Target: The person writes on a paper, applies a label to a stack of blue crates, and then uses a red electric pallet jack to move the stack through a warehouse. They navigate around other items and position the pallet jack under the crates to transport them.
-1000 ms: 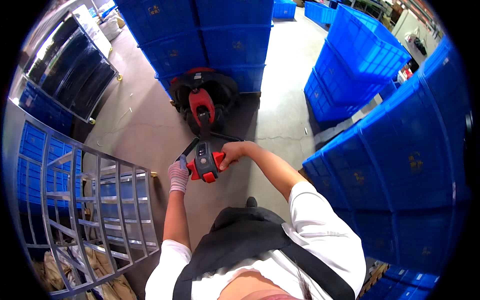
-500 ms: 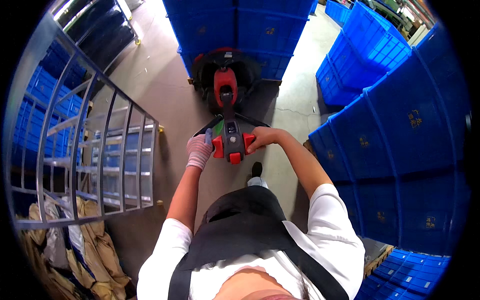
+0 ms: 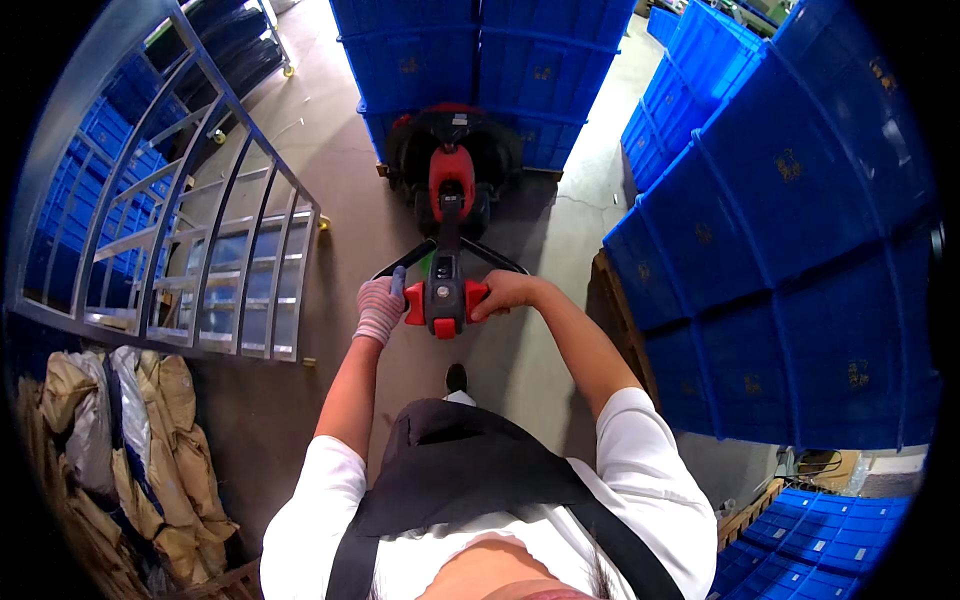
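Both of my hands are on the control handle of a red and black electric pallet jack. My left hand, in a striped glove, is closed round the handle's left grip. The thumb lies along the top, beside the red control. My right hand is bare and wraps the right grip, its thumb against the other red control. Beyond the jack's body rises a stack of large blue plastic crates on a pallet. The forks are hidden under that load.
A metal-railed cart stands close on my left, with brown and silver sacks nearer me. Tall blue crates on a wooden pallet line my right. More blue crates stand at the far right, and others sit low behind them.
The cart and the right-hand crates have shifted forward relative to me, while the jack and its load stay about as far ahead. The handle and both hands have swung slightly left.
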`<act>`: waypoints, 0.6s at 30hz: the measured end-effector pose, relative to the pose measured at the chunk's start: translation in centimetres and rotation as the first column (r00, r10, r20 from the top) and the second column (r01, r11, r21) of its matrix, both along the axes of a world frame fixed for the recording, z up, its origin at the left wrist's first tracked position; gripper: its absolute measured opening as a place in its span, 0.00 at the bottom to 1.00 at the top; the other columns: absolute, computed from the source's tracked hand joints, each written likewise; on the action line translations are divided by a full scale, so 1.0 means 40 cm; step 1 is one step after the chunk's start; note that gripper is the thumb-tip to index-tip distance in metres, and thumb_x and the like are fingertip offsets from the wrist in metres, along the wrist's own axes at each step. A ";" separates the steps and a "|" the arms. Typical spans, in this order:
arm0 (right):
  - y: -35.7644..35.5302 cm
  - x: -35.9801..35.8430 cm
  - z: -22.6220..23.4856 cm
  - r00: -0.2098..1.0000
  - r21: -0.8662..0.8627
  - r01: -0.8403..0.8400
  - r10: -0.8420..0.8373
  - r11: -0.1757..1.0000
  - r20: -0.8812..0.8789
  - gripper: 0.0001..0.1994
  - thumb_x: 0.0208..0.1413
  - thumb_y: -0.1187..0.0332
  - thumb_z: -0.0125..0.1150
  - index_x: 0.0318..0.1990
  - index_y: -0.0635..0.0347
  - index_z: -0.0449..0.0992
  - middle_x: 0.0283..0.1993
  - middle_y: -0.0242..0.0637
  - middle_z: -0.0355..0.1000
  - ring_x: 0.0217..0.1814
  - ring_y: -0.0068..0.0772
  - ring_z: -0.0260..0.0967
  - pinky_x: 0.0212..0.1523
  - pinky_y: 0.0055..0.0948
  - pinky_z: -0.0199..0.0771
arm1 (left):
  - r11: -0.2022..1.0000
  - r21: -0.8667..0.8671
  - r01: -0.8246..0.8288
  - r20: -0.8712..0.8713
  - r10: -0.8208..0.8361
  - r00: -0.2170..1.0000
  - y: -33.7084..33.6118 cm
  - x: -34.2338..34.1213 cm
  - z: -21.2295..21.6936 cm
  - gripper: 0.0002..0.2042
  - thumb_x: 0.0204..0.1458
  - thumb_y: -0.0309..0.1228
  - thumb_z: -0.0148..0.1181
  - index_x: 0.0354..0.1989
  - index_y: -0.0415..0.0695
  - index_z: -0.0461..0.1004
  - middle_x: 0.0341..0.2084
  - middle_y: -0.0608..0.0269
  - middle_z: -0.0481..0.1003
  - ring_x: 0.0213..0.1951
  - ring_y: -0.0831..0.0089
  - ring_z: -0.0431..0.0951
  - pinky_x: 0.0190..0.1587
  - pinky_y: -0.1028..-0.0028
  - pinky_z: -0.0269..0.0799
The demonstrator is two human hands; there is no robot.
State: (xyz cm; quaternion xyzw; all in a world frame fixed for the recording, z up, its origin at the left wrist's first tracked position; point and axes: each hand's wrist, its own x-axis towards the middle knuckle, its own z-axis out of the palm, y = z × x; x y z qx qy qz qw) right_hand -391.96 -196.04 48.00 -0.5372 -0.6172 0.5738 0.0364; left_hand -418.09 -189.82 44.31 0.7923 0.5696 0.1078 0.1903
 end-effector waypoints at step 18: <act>-0.497 -0.221 0.033 0.997 0.040 -0.029 0.026 0.999 0.073 0.18 0.40 0.52 0.70 0.22 0.60 0.76 0.17 0.31 0.68 0.20 0.25 0.66 0.22 0.26 0.64 | 0.998 0.046 0.035 -0.072 -0.031 0.997 -0.478 -0.214 0.003 0.28 0.60 0.49 0.30 0.21 0.45 0.74 0.25 0.48 0.74 0.33 0.48 0.74 0.38 0.56 0.68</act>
